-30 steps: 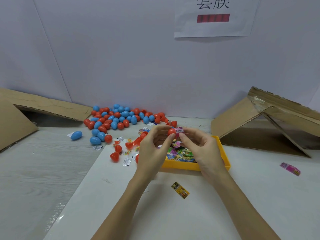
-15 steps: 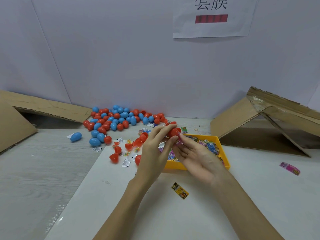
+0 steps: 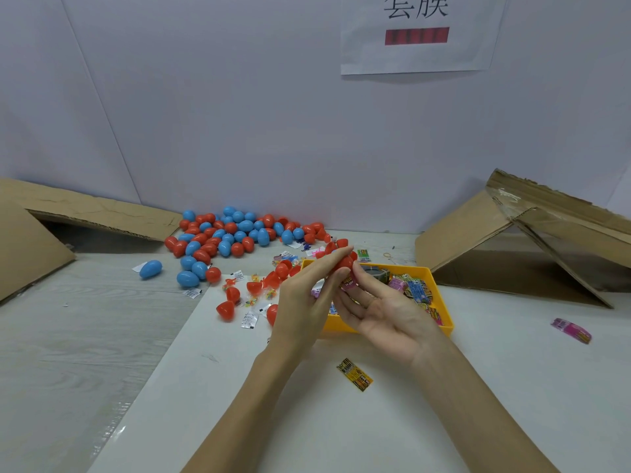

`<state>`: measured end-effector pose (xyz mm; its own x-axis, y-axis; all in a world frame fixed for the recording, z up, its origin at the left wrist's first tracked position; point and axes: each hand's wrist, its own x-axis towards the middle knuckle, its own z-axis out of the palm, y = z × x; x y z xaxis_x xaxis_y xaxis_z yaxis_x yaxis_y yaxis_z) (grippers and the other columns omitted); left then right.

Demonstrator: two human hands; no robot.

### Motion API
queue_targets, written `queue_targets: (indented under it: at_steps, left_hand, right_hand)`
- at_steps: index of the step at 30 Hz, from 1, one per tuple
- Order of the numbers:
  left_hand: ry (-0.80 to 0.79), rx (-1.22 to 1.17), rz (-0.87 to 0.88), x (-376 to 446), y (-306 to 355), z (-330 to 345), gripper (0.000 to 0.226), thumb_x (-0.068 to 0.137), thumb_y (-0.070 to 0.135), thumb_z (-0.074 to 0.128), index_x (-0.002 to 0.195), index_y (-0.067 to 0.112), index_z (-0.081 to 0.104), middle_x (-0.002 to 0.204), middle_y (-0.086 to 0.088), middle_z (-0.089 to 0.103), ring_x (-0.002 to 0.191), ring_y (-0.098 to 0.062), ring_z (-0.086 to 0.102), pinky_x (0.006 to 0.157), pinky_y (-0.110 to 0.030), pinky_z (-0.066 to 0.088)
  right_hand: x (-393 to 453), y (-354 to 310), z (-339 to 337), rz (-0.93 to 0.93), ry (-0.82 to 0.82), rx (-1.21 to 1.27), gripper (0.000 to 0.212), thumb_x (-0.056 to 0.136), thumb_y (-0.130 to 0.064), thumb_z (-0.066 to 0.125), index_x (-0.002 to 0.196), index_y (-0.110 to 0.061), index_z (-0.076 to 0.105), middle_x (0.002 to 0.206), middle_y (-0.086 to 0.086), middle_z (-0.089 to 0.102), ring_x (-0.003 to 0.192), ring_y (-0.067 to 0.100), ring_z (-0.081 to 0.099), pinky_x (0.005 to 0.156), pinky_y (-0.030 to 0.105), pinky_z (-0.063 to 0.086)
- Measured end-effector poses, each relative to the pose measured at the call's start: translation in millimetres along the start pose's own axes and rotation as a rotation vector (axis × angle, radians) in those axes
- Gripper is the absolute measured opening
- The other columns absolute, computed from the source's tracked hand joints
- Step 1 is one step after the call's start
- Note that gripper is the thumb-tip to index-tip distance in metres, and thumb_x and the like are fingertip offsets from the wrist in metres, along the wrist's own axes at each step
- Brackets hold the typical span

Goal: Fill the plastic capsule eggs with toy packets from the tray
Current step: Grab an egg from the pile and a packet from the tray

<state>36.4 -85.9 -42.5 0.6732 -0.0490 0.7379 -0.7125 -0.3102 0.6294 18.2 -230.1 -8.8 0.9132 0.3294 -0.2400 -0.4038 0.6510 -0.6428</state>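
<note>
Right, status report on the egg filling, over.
Left hand pinching red egg half. Right hand pushing pink packet into it, above yellow tray. Nothing in the way.

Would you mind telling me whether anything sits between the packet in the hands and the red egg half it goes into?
Nothing visible does. The left hand holds the red egg half, and the pink packet, pressed by the right hand, sits directly below it.

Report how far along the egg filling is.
Done: a pile of closed blue and red eggs by the wall. In hand: left hand grips a red egg half while right hand presses a packet in. Left: open red halves and the yellow tray of packets.
</note>
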Motion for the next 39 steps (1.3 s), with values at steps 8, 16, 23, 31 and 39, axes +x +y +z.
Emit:
queue_targets:
  at_steps: [8,16,23,31,39]
  left_hand:
    - [0.058,-0.011,0.005,-2.4,0.6,0.8,0.029,0.099,0.015,0.064,0.127,0.016,0.072,0.122,0.012,0.073,0.117,-0.004,0.066,0.096,-0.021,0.054]
    - [0.122,-0.133,-0.169,-2.5,4.3,7.4,0.021,0.098,0.011,0.066,0.115,0.017,0.077,0.109,0.010,0.077,0.108,-0.009,0.070,0.092,-0.023,0.055]
    - [0.059,-0.223,-0.291,1.3,6.6,4.1,0.022,0.103,0.025,0.058,0.118,0.026,0.074,0.112,0.011,0.076,0.111,-0.013,0.069,0.093,-0.032,0.058]
    - [-0.032,-0.184,-0.275,4.2,2.6,-3.2,0.026,0.100,0.020,0.065,0.124,0.027,0.073,0.122,0.010,0.072,0.120,-0.018,0.064,0.099,-0.041,0.055]
    - [-0.066,-0.231,-0.285,5.1,1.0,-6.7,0.028,0.100,0.016,0.065,0.125,0.026,0.072,0.120,0.009,0.073,0.115,-0.013,0.068,0.094,-0.027,0.057]
  right_hand:
    - [-0.6,1.9,1.7,0.001,0.015,0.002,0.049,0.078,-0.023,0.083,0.123,-0.007,0.072,0.118,0.020,0.074,0.104,0.029,0.076,0.086,0.037,0.064]
    - [1.3,1.9,-1.0,-0.116,0.028,-0.156,0.034,0.095,-0.025,0.071,0.121,-0.003,0.071,0.116,0.020,0.075,0.108,0.030,0.074,0.089,0.039,0.063]
    - [1.7,3.3,-4.9,-0.292,0.005,-0.395,0.027,0.099,-0.018,0.065,0.122,-0.003,0.069,0.110,0.015,0.078,0.107,0.027,0.075,0.083,0.029,0.062]
    - [4.1,2.4,-10.0,-0.357,-0.035,-0.495,0.026,0.105,-0.010,0.053,0.127,-0.009,0.067,0.115,0.009,0.077,0.110,0.024,0.074,0.091,0.031,0.061]
    - [7.5,2.4,-13.3,-0.352,0.072,-0.491,0.029,0.095,-0.025,0.070,0.115,-0.003,0.074,0.104,0.013,0.079,0.101,0.026,0.077,0.081,0.028,0.063]
